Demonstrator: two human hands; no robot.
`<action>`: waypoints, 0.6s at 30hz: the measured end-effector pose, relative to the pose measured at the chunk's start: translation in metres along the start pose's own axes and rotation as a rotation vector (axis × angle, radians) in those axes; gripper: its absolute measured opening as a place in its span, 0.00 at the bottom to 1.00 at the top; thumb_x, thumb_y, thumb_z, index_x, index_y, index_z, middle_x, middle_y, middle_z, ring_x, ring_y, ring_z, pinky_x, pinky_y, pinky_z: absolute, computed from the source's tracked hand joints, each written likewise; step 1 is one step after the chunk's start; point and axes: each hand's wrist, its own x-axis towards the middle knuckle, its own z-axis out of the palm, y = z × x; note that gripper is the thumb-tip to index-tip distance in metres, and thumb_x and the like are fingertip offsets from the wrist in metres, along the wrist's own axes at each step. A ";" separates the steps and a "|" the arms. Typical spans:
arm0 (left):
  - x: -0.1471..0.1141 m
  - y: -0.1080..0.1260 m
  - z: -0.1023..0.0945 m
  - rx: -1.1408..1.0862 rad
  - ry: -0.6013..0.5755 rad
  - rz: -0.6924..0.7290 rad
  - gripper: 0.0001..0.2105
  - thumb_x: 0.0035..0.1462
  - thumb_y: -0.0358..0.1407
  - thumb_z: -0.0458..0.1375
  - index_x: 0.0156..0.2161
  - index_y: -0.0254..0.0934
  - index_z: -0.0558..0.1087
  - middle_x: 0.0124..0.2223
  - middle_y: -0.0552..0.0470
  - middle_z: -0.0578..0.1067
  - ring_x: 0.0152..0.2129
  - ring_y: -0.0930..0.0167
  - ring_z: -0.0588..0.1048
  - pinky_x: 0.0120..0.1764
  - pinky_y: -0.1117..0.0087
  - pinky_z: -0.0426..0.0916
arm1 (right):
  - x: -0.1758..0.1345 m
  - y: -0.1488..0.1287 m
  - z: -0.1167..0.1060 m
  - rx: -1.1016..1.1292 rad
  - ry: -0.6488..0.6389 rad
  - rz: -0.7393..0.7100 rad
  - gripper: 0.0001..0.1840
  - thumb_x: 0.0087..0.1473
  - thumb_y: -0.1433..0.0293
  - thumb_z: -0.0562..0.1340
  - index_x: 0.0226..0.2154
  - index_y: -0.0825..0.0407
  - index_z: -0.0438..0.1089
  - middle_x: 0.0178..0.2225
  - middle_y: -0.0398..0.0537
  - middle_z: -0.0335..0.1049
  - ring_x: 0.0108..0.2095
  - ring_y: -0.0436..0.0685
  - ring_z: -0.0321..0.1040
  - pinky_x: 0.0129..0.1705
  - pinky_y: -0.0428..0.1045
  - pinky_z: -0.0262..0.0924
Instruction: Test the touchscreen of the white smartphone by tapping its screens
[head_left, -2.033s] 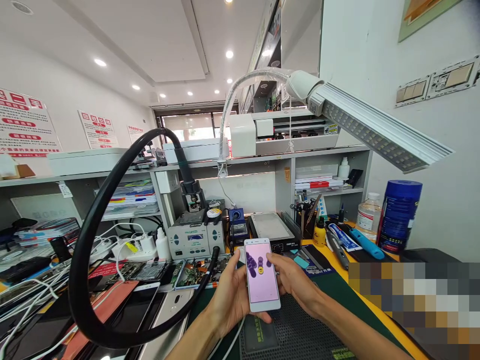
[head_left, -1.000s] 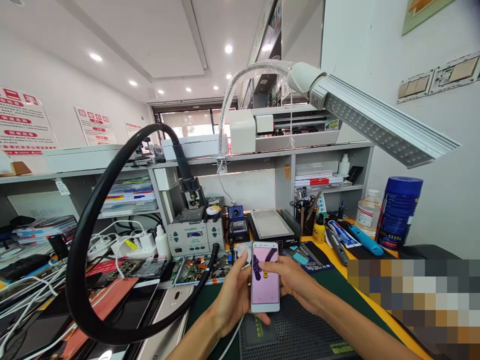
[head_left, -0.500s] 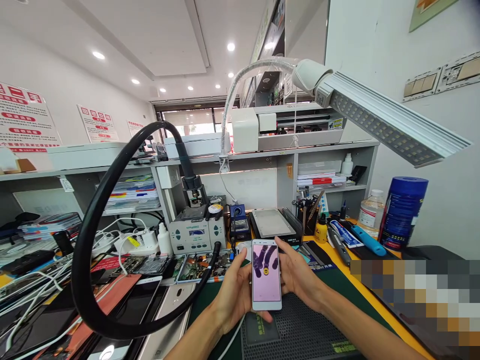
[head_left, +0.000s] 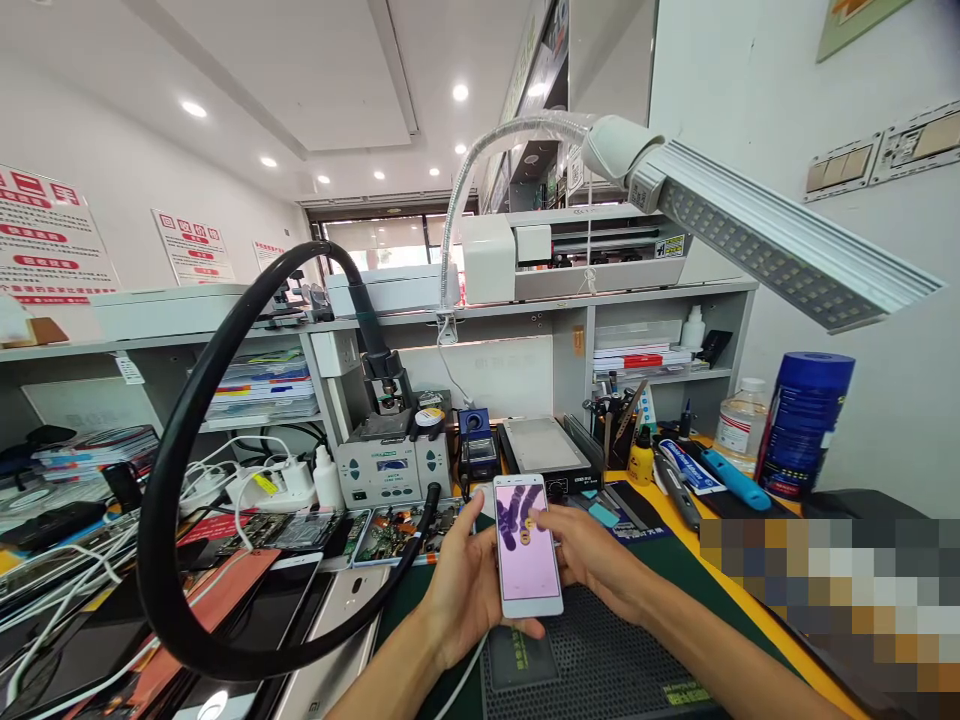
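A white smartphone (head_left: 528, 560) is held upright above the dark mat, its screen facing me. The lit screen is pink with dark purple streaks and small yellow round icons. My left hand (head_left: 469, 585) cradles the phone from its left side and from behind, a fingertip showing below the bottom edge. On the right side, my right hand (head_left: 589, 555) grips the phone's edge with its fingers partly hidden behind it. The right thumb lies over the upper right part of the screen, beside the yellow icons.
A thick black hose (head_left: 161, 500) loops at the left from a soldering station (head_left: 386, 470). Several phones (head_left: 337, 610) lie below it. A tray of circuit boards (head_left: 401, 535) sits behind my left hand. A lamp (head_left: 780, 240) hangs upper right. Bottles, including a blue canister (head_left: 806, 425), stand at right.
My right thumb has moved left from the phone's edge onto the screen. The phone has shifted and tilted slightly left, and a second yellow icon shows on the screen.
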 end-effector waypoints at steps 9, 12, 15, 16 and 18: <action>-0.002 0.001 0.002 -0.019 0.006 -0.010 0.38 0.59 0.63 0.47 0.56 0.30 0.72 0.42 0.38 0.74 0.35 0.57 0.76 0.26 0.60 0.75 | 0.003 -0.003 -0.005 0.090 -0.051 0.050 0.36 0.61 0.42 0.48 0.46 0.54 0.73 0.42 0.55 0.76 0.30 0.56 0.72 0.33 0.50 0.62; -0.002 0.002 0.002 -0.030 0.015 -0.013 0.38 0.58 0.64 0.47 0.55 0.29 0.72 0.42 0.38 0.74 0.35 0.57 0.76 0.26 0.59 0.75 | 0.002 -0.002 -0.004 0.059 -0.042 0.036 0.33 0.62 0.45 0.49 0.46 0.53 0.73 0.41 0.54 0.76 0.31 0.56 0.72 0.33 0.50 0.62; -0.002 0.002 0.001 -0.052 0.027 -0.016 0.39 0.58 0.64 0.48 0.56 0.30 0.71 0.42 0.38 0.75 0.35 0.57 0.76 0.27 0.59 0.75 | 0.001 -0.001 -0.001 -0.004 -0.028 -0.006 0.24 0.59 0.51 0.58 0.46 0.53 0.73 0.41 0.54 0.77 0.35 0.58 0.74 0.36 0.51 0.64; -0.002 0.001 0.001 -0.054 0.034 -0.015 0.39 0.57 0.64 0.48 0.56 0.30 0.71 0.42 0.38 0.75 0.35 0.57 0.76 0.28 0.59 0.75 | 0.000 0.000 0.001 -0.029 -0.021 -0.022 0.23 0.57 0.53 0.62 0.46 0.52 0.73 0.41 0.53 0.77 0.37 0.59 0.74 0.37 0.51 0.64; -0.002 0.001 0.000 -0.049 0.046 -0.010 0.39 0.57 0.64 0.49 0.57 0.30 0.71 0.42 0.37 0.75 0.35 0.57 0.76 0.28 0.59 0.75 | 0.000 0.001 0.003 -0.076 0.002 -0.056 0.21 0.53 0.55 0.66 0.45 0.52 0.73 0.40 0.52 0.78 0.39 0.60 0.74 0.38 0.52 0.65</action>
